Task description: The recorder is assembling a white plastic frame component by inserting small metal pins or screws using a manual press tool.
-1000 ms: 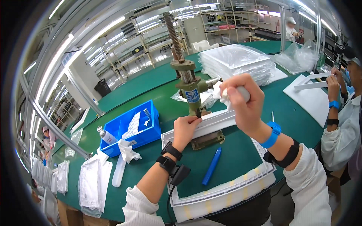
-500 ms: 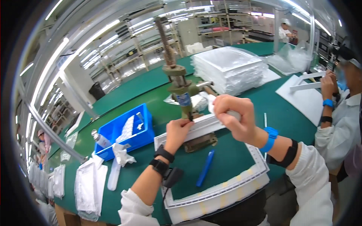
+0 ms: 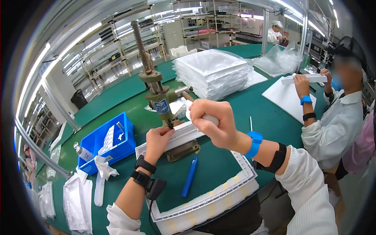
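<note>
Toward the tabletop's left edge, a white bottle (image 3: 84, 153) with small, illegible print leans in a divided blue plastic bin (image 3: 124, 147). The left hand (image 3: 157, 141) has thumb and fingers drawn close at the white ribbed plastic frame (image 3: 184, 137); whether they pinch anything cannot be told. The frame's far bar lies beneath the green metal lever press (image 3: 156, 89), its blue label (image 3: 161, 106) unreadable; its near bar follows the tabletop's near edge, around a slim blue stick (image 3: 189, 178). The right hand (image 3: 216, 123) is clenched around a white rounded grip (image 3: 211, 119).
</note>
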{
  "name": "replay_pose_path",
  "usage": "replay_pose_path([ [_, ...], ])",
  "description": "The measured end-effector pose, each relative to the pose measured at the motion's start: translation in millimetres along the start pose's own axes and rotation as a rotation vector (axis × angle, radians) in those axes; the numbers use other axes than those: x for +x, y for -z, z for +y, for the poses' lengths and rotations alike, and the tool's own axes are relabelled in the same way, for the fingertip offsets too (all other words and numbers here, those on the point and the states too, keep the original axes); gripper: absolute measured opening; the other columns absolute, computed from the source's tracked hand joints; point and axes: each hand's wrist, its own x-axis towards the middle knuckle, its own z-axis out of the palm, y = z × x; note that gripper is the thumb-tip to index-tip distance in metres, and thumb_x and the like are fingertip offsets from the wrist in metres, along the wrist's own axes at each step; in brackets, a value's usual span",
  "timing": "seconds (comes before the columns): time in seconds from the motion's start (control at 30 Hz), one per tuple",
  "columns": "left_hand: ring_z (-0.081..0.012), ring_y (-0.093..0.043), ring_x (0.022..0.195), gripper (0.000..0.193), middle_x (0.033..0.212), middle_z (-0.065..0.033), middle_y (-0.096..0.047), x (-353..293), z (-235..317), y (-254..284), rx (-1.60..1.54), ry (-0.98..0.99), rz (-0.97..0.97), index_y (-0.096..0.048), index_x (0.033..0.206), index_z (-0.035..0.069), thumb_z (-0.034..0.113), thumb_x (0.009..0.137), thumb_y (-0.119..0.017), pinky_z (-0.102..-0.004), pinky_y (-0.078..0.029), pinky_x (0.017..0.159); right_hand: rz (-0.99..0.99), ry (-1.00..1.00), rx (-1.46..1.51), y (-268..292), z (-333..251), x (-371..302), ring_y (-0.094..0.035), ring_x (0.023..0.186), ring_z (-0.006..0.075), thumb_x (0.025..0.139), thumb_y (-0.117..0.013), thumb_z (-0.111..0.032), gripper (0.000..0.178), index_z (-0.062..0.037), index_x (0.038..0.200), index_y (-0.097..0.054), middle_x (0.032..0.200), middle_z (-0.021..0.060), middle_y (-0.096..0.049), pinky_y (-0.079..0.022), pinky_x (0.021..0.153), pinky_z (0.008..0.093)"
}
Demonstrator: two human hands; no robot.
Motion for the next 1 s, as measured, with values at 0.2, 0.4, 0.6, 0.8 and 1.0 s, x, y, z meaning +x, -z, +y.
replay_pose_path([
  [0.2, -0.0231, -0.072, 0.072, 0.027, 0.081, -0.0194, -0.072, 2.2, -8.6, -1.6, -0.067, -0.011, 0.006, -0.073, 0.094, -0.005, 0.018, 0.079, -0.076, -0.0303, -0.054, 0.070, 0.163, -0.210, 0.264, -1.7, 5.9, 83.7, -0.055, 0.068, 0.0089, 0.090, -0.058, -0.017, 0.017, -0.0004, 0.091, -0.060, 0.074, 0.0028, -0.059, -0.045, 0.059, 0.0275],
  [0.4, -0.0233, -0.072, 0.074, 0.024, 0.081, -0.0180, -0.073, 1.9, -12.9, 2.3, -0.113, 0.052, 0.107, -0.073, 0.092, -0.004, 0.018, 0.082, -0.073, -0.0317, -0.053, 0.070, 0.184, -0.430, 0.309, -6.8, 52.6, 160.9, -0.064, 0.083, 0.0138, 0.101, -0.052, -0.036, 0.032, -0.0073, 0.116, -0.054, 0.095, 0.0036, -0.060, -0.052, 0.063, 0.0299],
  [0.6, -0.0144, -0.064, 0.097, 0.013, 0.103, -0.0075, -0.070, -35.3, 62.2, 39.9, -0.744, 0.183, -0.149, -0.061, 0.098, 0.000, 0.012, 0.094, -0.060, -0.0295, -0.049, 0.083, 0.345, -0.643, 0.147, 8.5, 107.3, 164.3, -0.057, 0.104, 0.0177, 0.096, -0.054, -0.025, 0.032, -0.0044, 0.120, -0.055, 0.116, 0.0092, -0.060, -0.044, 0.091, 0.0327],
  [0.8, -0.0140, -0.057, 0.110, 0.012, 0.118, -0.0078, -0.063, -73.1, 131.9, 37.8, -0.945, 0.046, -0.718, -0.060, 0.104, 0.004, 0.009, 0.094, -0.061, -0.0311, -0.044, 0.096, 0.685, -0.599, 0.404, -20.0, 40.7, 172.8, -0.055, 0.109, 0.0178, 0.093, -0.049, -0.016, 0.025, -0.0085, 0.116, -0.055, 0.112, 0.0047, -0.059, -0.039, 0.092, 0.0362],
  [1.0, -0.0119, -0.056, 0.102, 0.012, 0.106, -0.0029, -0.062, -89.0, 169.7, 11.5, -1.085, -0.070, -0.857, -0.060, 0.104, 0.003, 0.010, 0.094, -0.062, -0.0289, -0.043, 0.095, 0.752, -0.622, 0.615, -6.6, 23.5, 162.2, -0.057, 0.103, 0.0172, 0.093, -0.046, -0.012, 0.023, -0.0120, 0.115, -0.053, 0.105, 0.0023, -0.059, -0.039, 0.088, 0.0398],
])
